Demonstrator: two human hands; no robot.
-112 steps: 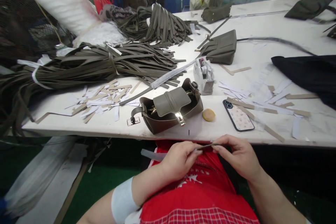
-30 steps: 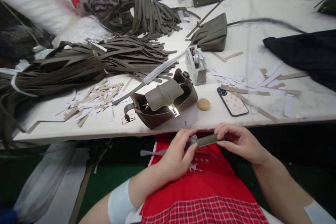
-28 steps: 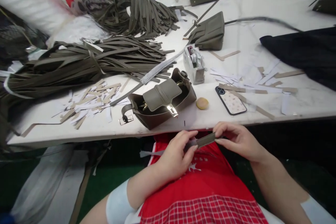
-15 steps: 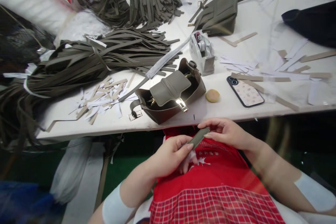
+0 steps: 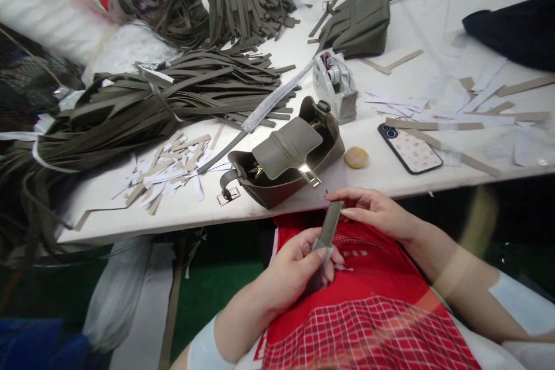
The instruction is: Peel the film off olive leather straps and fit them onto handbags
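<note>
My left hand is wrapped around an olive-green strap, part of which is covered by a thin whitish wrapping at the fingers. The strap's bare end points up and away from me, above the red apron. At that far end my right hand pinches the strap's tip between thumb and fingers. The strap's lower part is hidden behind my left hand. Just beyond, near the table edge, lies an olive handbag, its flap with a shiny metal clasp on top and a buckle at its left side.
A tape dispenser, a round yellowish piece and a phone are on the white table. Bundles of olive straps and paper scraps cover the left. Another olive bag stands behind.
The strap has swung more upright, and more of it shows above my left hand, with the whitish wrapping now visible. My left hand has moved slightly right and down; the view has shifted a little.
</note>
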